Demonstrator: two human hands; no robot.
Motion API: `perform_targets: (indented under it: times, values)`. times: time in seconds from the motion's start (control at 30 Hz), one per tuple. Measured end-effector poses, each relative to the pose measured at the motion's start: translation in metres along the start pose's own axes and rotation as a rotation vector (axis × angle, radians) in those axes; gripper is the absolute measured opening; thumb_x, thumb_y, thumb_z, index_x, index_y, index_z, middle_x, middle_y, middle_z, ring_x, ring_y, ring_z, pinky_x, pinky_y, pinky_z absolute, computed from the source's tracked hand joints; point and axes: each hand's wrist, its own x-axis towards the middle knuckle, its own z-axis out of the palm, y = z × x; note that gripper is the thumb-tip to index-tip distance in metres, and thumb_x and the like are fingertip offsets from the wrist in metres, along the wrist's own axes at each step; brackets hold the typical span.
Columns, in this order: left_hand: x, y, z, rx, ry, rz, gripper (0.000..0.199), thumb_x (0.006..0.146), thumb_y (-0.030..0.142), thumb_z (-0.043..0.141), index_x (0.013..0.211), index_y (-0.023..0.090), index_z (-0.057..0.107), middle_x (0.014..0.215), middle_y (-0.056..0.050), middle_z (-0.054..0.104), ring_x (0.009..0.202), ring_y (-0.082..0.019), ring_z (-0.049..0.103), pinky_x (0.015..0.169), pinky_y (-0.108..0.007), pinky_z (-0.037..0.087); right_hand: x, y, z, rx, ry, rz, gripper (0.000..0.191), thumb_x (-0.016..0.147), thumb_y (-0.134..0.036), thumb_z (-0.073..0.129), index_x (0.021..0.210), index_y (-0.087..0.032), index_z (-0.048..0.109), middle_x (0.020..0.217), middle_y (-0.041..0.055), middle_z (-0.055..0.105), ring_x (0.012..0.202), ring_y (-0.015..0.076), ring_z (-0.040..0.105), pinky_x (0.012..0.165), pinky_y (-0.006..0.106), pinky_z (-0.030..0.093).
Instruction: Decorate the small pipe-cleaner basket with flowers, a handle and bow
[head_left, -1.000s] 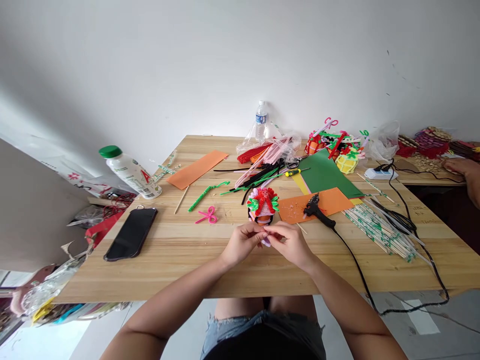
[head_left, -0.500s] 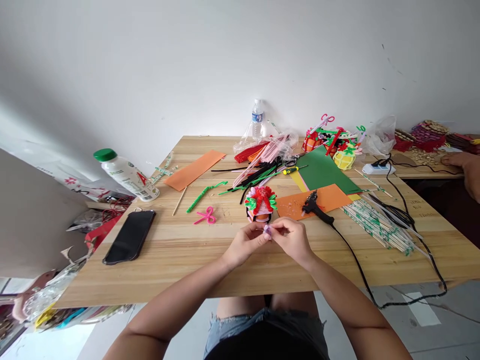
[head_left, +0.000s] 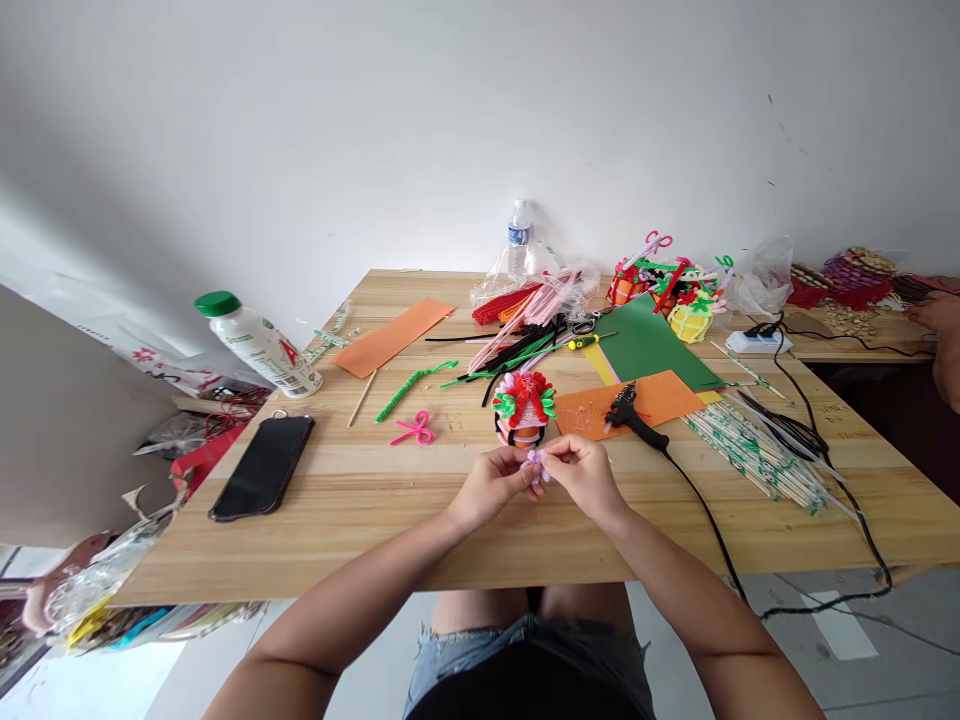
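Note:
Between my hands is a small lilac pipe-cleaner flower (head_left: 536, 464) with looped petals. My left hand (head_left: 493, 487) pinches its left side, and my right hand (head_left: 585, 477) grips it from the right with thumb and fingers. Just beyond my fingertips stands a small pipe-cleaner basket (head_left: 524, 408), topped with red, green and pink loops; its lower edge sits close behind my hands. To the left lie a pink pipe-cleaner bow (head_left: 413, 429) and a coiled green pipe cleaner (head_left: 401, 395).
A black glue gun (head_left: 634, 414) rests on orange card (head_left: 675, 393), its cord trailing off the right edge. Bundled sticks (head_left: 757, 455), green card (head_left: 649, 345), loose pipe cleaners (head_left: 525, 310), a phone (head_left: 262, 468) and a white bottle (head_left: 259, 345) surround the work. Another person's hand (head_left: 937, 312) is at far right.
The lilac flower has turned in my fingers and more of its petals show. The other person's hand at far right has shifted farther away. The basket stays put.

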Motion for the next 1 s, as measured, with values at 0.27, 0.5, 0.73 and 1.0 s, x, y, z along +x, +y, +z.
perform_targets:
  times: [0.27, 0.5, 0.73, 1.0]
  values:
    - [0.004, 0.004, -0.010, 0.071, -0.080, -0.051, 0.044, 0.063, 0.049, 0.083, 0.071, 0.011, 0.064, 0.058, -0.002, 0.067, 0.047, -0.012, 0.062, 0.048, -0.024, 0.053, 0.000, -0.002, -0.001, 0.081, -0.078, 0.086, 0.024, 0.060, -0.034, 0.081, 0.060, -0.017, 0.063, 0.054, -0.0013, 0.064, 0.048, 0.0111, 0.056, 0.047, 0.023, 0.047]
    - [0.002, 0.005, -0.013, 0.135, -0.073, -0.060, 0.044, 0.065, 0.052, 0.080, 0.071, 0.012, 0.062, 0.054, 0.000, 0.064, 0.045, -0.010, 0.059, 0.046, -0.022, 0.051, 0.001, -0.008, -0.001, 0.078, -0.100, 0.156, 0.019, 0.058, -0.029, 0.079, 0.058, -0.017, 0.065, 0.047, -0.0037, 0.059, 0.042, 0.0080, 0.049, 0.038, 0.019, 0.034]
    - [0.000, 0.010, -0.015, 0.077, -0.081, -0.124, 0.041, 0.060, 0.045, 0.084, 0.065, 0.012, 0.060, 0.054, -0.001, 0.064, 0.039, -0.009, 0.055, 0.039, -0.019, 0.043, 0.004, -0.009, -0.011, 0.150, -0.335, 0.324, 0.025, 0.060, -0.034, 0.081, 0.065, -0.015, 0.064, 0.043, -0.0034, 0.060, 0.034, 0.0056, 0.043, 0.033, 0.017, 0.027]
    - [0.001, 0.011, -0.018, 0.029, -0.137, -0.145, 0.036, 0.060, 0.038, 0.083, 0.065, 0.011, 0.061, 0.055, -0.003, 0.065, 0.040, -0.008, 0.053, 0.038, -0.018, 0.041, 0.006, -0.009, -0.016, 0.105, -0.568, 0.305, 0.038, 0.073, -0.049, 0.074, 0.070, -0.013, 0.064, 0.049, -0.0004, 0.063, 0.036, 0.0074, 0.049, 0.034, 0.019, 0.037]
